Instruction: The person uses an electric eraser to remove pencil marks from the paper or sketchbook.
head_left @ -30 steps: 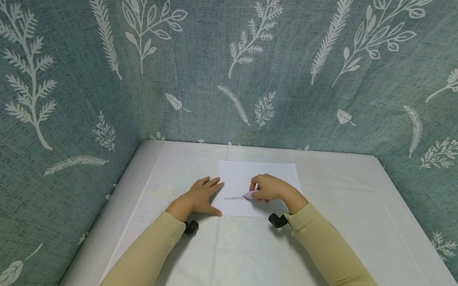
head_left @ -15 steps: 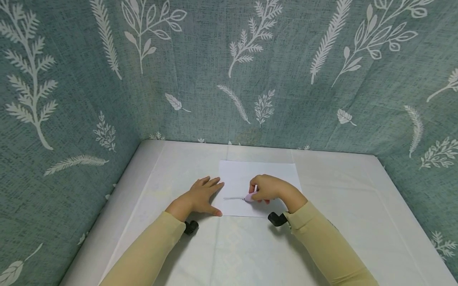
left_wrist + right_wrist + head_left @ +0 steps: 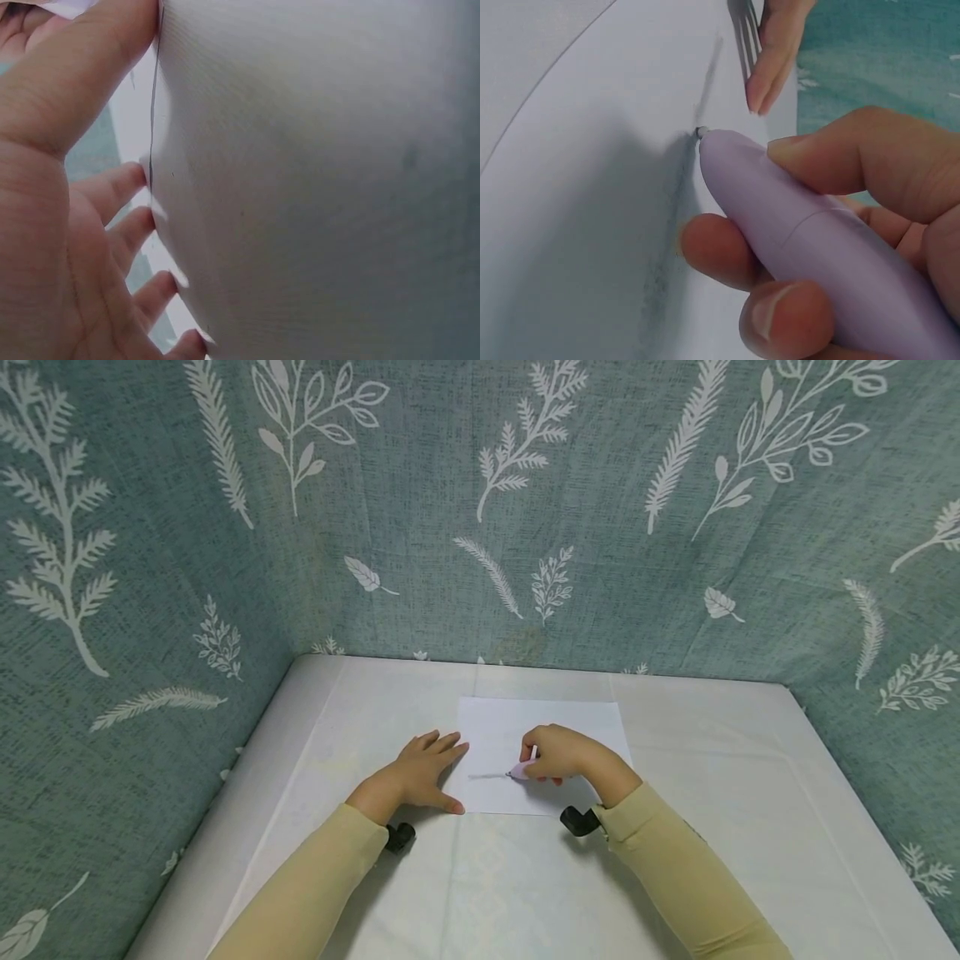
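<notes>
A sheet of white paper (image 3: 555,714) lies on the table. My right hand (image 3: 573,753) pinches a lavender electric eraser (image 3: 787,206), thick and pen-shaped, between thumb and fingers. Its small grey tip (image 3: 701,133) meets the paper on a faint grey line (image 3: 487,775), which runs left from the tip. In the right wrist view a smudged, speckled grey streak (image 3: 656,289) shows behind the tip. My left hand (image 3: 420,774) rests with fingers spread at the paper's left edge, thumb near the front corner. The eraser's back end is mostly hidden by the right hand.
A white cloth covers the table (image 3: 712,760). Green fabric walls (image 3: 420,485) with white leaf prints stand behind and at both sides. A black wrist camera (image 3: 580,821) sticks out at the right cuff, another (image 3: 401,837) at the left.
The right hand and the eraser shift only slightly back and forth along the line. The left hand and the paper stay in place.
</notes>
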`<act>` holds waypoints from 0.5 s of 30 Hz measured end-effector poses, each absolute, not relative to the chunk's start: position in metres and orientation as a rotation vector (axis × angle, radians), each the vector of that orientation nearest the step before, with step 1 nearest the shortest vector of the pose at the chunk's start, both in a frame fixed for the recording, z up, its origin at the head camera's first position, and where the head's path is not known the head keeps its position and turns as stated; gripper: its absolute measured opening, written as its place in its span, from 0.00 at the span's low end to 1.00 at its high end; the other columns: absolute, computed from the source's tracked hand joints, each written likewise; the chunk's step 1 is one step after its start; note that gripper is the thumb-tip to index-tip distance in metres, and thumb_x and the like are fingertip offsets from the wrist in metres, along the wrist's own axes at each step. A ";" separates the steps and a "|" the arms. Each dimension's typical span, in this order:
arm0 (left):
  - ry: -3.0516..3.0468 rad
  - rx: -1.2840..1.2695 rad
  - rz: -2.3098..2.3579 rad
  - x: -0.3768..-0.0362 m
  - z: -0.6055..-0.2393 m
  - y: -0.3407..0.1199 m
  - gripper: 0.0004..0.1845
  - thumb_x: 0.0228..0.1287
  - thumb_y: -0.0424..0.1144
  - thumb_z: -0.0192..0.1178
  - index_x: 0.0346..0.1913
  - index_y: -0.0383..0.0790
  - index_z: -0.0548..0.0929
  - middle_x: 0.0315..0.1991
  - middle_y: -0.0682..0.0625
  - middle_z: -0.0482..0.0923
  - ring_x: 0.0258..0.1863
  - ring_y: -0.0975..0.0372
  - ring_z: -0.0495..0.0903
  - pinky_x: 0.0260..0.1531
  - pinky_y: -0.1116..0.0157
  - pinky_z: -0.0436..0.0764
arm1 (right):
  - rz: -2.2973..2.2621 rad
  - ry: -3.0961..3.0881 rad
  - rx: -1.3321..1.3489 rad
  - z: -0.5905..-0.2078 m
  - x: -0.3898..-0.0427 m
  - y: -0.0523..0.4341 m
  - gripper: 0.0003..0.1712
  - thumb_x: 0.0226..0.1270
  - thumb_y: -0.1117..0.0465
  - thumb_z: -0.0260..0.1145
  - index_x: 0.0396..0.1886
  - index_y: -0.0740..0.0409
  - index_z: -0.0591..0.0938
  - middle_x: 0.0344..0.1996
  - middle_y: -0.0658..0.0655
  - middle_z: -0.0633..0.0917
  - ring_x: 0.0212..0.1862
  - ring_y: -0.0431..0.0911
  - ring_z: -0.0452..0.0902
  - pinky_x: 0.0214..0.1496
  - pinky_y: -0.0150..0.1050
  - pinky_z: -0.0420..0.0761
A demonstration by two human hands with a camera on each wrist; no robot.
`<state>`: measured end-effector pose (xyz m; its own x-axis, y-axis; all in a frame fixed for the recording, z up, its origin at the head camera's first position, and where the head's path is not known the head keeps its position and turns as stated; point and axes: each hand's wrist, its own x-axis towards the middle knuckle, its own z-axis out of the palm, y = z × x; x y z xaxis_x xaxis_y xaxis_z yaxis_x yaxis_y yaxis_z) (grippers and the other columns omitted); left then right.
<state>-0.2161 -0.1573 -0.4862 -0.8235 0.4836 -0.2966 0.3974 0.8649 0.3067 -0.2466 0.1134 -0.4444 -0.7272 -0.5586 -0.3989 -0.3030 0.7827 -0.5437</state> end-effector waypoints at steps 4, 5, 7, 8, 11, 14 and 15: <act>2.668 0.652 0.327 -0.216 -0.487 -0.157 0.60 0.48 0.68 0.71 0.80 0.48 0.56 0.81 0.47 0.45 0.78 0.43 0.42 0.75 0.43 0.44 | -0.618 2.397 -0.654 -0.446 -0.247 0.114 0.03 0.69 0.59 0.68 0.36 0.51 0.82 0.21 0.52 0.85 0.16 0.48 0.76 0.22 0.36 0.71; 2.669 0.651 0.328 -0.216 -0.487 -0.157 0.60 0.48 0.68 0.71 0.80 0.48 0.56 0.81 0.47 0.45 0.78 0.43 0.42 0.75 0.43 0.44 | -0.621 2.389 -0.659 -0.446 -0.247 0.114 0.02 0.69 0.59 0.68 0.36 0.52 0.82 0.22 0.52 0.85 0.16 0.49 0.76 0.22 0.36 0.71; 2.671 0.652 0.333 -0.216 -0.486 -0.157 0.60 0.48 0.68 0.72 0.80 0.48 0.56 0.81 0.47 0.45 0.78 0.43 0.42 0.75 0.43 0.44 | -0.623 2.373 -0.669 -0.446 -0.247 0.114 0.02 0.69 0.60 0.68 0.36 0.52 0.82 0.23 0.53 0.85 0.17 0.51 0.77 0.23 0.36 0.72; 2.671 0.651 0.336 -0.216 -0.486 -0.157 0.60 0.48 0.68 0.72 0.80 0.48 0.56 0.81 0.47 0.46 0.78 0.43 0.42 0.75 0.43 0.44 | -0.622 2.366 -0.674 -0.445 -0.247 0.115 0.02 0.69 0.60 0.68 0.36 0.52 0.82 0.23 0.53 0.85 0.17 0.52 0.78 0.23 0.36 0.72; 2.672 0.654 0.343 -0.215 -0.485 -0.157 0.60 0.47 0.68 0.72 0.80 0.47 0.57 0.81 0.47 0.46 0.78 0.43 0.42 0.75 0.43 0.44 | -0.616 2.357 -0.685 -0.445 -0.246 0.115 0.02 0.68 0.61 0.68 0.35 0.52 0.82 0.24 0.52 0.86 0.19 0.54 0.79 0.23 0.37 0.72; 2.673 0.655 0.343 -0.215 -0.484 -0.157 0.59 0.48 0.67 0.72 0.80 0.47 0.57 0.81 0.47 0.46 0.78 0.43 0.43 0.75 0.43 0.44 | -0.609 2.370 -0.691 -0.444 -0.246 0.115 0.02 0.68 0.61 0.68 0.36 0.52 0.82 0.23 0.51 0.85 0.18 0.51 0.78 0.23 0.36 0.72; 2.674 0.655 0.340 -0.215 -0.484 -0.157 0.59 0.48 0.67 0.72 0.80 0.47 0.57 0.81 0.47 0.46 0.78 0.43 0.43 0.75 0.43 0.44 | -0.608 2.375 -0.691 -0.444 -0.247 0.115 0.02 0.68 0.61 0.68 0.36 0.52 0.82 0.23 0.51 0.85 0.17 0.50 0.78 0.23 0.36 0.72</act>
